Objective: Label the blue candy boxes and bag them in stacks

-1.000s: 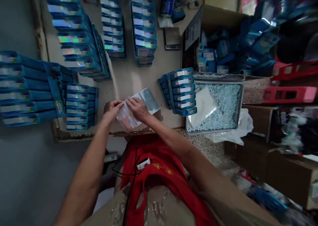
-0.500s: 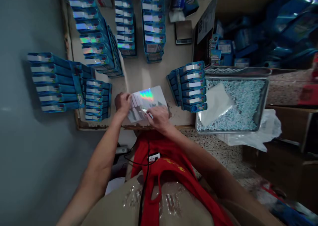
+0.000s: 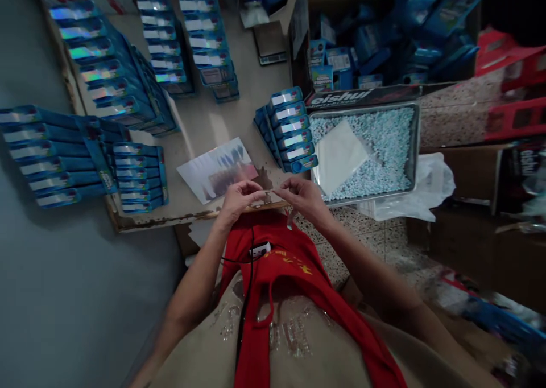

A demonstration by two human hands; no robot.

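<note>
My left hand point(image 3: 243, 200) is closed in a pinch above the table's front edge. Just across from it, my right hand point(image 3: 302, 197) also pinches, with the fingertips of both hands nearly meeting. Whatever is between the left fingertips is too small to make out. A thin pale strip point(image 3: 290, 222) hangs below the right fingers. To the left of my hands, a shiny reflective sheet point(image 3: 219, 169) lies flat on the table point(image 3: 217, 123), untouched. A fanned stack of blue boxes with pale labels point(image 3: 285, 129) stands beyond my right hand.
More rows of blue boxes point(image 3: 115, 75) fill the table's left and back. At right, a metal tray point(image 3: 417, 149) holds pale blue pellets with a white card point(image 3: 343, 157) on them. Behind it, a carton point(image 3: 341, 98) holds loose blue boxes. A small scale point(image 3: 271, 42) sits behind.
Both hands have left the reflective sheet and come together to its right, at the table's front edge. The sheet now lies free on the table. The whole view has shifted and tilted.
</note>
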